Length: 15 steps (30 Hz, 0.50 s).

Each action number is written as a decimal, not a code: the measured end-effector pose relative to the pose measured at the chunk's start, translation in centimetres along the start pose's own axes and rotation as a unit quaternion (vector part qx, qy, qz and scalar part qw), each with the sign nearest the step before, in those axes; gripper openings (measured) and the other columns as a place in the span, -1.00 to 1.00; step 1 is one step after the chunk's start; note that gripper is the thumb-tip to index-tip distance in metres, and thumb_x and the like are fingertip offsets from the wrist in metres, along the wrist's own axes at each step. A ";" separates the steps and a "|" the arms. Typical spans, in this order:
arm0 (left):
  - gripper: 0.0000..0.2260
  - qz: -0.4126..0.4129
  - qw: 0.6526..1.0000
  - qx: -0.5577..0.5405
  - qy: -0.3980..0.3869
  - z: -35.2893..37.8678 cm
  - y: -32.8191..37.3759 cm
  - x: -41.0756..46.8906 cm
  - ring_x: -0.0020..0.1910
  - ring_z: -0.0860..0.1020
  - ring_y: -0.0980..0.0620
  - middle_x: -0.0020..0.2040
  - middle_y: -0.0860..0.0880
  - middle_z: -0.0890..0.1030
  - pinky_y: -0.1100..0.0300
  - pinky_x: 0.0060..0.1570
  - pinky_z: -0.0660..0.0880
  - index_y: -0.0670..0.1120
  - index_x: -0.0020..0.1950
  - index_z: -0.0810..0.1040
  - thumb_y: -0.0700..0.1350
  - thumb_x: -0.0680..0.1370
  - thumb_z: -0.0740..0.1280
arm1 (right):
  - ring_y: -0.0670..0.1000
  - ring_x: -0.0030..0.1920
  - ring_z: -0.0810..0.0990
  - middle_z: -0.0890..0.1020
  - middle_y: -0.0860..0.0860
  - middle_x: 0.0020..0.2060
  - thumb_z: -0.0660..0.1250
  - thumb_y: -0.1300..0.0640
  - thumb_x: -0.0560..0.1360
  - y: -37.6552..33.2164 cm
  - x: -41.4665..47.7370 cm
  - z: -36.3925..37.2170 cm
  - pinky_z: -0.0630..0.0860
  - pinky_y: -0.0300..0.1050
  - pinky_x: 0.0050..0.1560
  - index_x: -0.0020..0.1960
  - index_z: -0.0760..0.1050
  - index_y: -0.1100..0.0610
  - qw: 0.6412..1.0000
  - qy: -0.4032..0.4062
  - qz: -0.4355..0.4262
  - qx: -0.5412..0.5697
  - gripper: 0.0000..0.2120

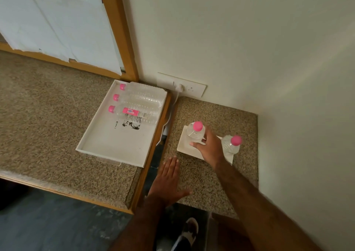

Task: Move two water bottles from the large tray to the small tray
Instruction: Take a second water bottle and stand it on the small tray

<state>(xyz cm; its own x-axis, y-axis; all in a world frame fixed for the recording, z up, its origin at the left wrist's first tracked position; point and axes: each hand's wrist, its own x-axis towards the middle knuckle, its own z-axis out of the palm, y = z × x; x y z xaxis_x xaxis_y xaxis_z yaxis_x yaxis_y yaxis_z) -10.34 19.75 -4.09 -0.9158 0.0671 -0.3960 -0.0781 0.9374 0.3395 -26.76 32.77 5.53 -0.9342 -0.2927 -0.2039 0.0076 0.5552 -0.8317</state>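
Observation:
The large white tray [117,147] lies on the left counter with three clear pink-capped water bottles [134,104] lying side by side at its far end. The small white tray [185,147] sits on the lower right counter. An upright pink-capped bottle [196,132] stands on its left part, and my right hand [208,147] is wrapped around its body. A second upright bottle [231,145] stands at the tray's right end, untouched. My left hand [169,179] rests flat, fingers spread, on the right counter's near left edge, holding nothing.
A wall socket plate [181,86] with a plugged white cable [169,120] sits behind the trays, the cable dropping into the gap between the two counters. Walls close in the right counter at the back and right. A wooden-framed panel [123,29] stands at the back left.

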 end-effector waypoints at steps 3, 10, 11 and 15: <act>0.11 0.005 1.000 0.013 0.000 0.7 0.5 -0.1 0.63 -0.40 -0.11 0.64 -0.16 -0.41 0.01 0.49 -0.55 -0.20 0.63 -0.35 0.63 0.50 -0.07 | -0.10 0.12 0.56 0.60 -0.11 0.07 0.57 0.28 0.36 0.8 -0.3 0.1 0.46 -0.23 0.15 0.33 0.43 0.03 1.000 -0.012 0.002 0.002 -0.39; 0.14 0.009 0.999 0.042 -0.005 1.3 0.6 -0.1 0.65 -0.35 -0.15 0.64 -0.18 -0.39 -0.11 0.56 -0.37 -0.24 0.62 -0.34 0.65 0.48 -0.08 | 0.00 0.25 0.56 0.62 0.01 0.21 0.54 0.27 0.38 2.3 -0.2 0.3 0.51 0.01 0.29 0.38 0.38 0.05 0.999 -0.020 -0.012 -0.047 -0.35; 0.14 0.011 0.999 0.046 -0.003 1.5 0.5 -0.1 0.66 -0.32 -0.17 0.65 -0.19 -0.36 -0.13 0.57 -0.33 -0.25 0.63 -0.32 0.65 0.48 -0.09 | 0.02 0.25 0.57 0.62 0.02 0.22 0.54 0.26 0.38 2.7 -0.1 0.6 0.52 0.07 0.29 0.38 0.37 0.04 0.998 -0.023 -0.012 -0.048 -0.36; 0.16 0.010 0.998 0.058 -0.015 1.8 0.4 0.0 0.65 -0.33 -0.18 0.66 -0.22 -0.33 -0.14 0.58 -0.32 -0.24 0.63 -0.31 0.67 0.46 -0.10 | 0.03 0.25 0.57 0.62 0.03 0.22 0.53 0.27 0.39 3.0 0.2 0.9 0.52 0.11 0.29 0.38 0.36 0.03 0.998 -0.018 -0.010 -0.055 -0.36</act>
<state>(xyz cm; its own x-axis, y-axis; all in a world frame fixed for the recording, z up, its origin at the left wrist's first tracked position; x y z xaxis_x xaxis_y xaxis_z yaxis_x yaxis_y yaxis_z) -9.68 20.77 -5.50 -0.9045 0.0953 -0.4157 -0.0119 0.9687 0.2479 -26.64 33.67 2.54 -0.9201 -0.3316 -0.2084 -0.0517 0.6303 -0.7746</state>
